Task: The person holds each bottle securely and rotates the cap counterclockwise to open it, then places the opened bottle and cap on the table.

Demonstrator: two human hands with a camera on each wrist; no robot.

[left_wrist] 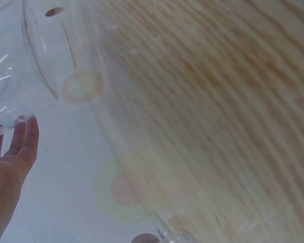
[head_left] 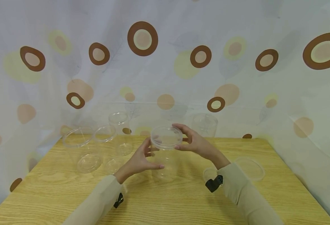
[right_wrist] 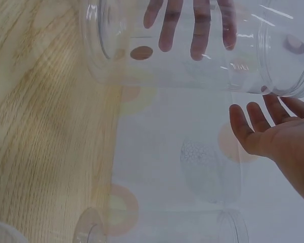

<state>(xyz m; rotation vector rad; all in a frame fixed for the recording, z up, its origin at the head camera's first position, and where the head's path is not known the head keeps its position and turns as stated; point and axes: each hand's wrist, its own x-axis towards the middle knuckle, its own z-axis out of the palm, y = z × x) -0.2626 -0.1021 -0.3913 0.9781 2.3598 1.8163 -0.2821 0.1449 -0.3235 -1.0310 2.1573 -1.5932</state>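
A clear plastic jar (head_left: 165,167) stands upright in the middle of the head view, between both hands. My left hand (head_left: 138,161) grips its side, with the thumb at the front and the fingers round the back. On top of the jar is a clear round lid (head_left: 166,137). My right hand (head_left: 197,143) holds the lid's right edge between the thumb in front and the fingers behind. Through the clear wall, the right wrist view shows the left fingers (right_wrist: 201,30) spread along the jar. Whether the jar's base touches the table cannot be told.
Several clear jars stand at the left, among them a wide one (head_left: 81,153) and a tall one (head_left: 121,136). Another jar (head_left: 205,125) stands behind my right hand. A large clear lid (head_left: 249,168) and a smaller one (head_left: 209,172) lie on the wooden table (head_left: 165,203) by the right forearm.
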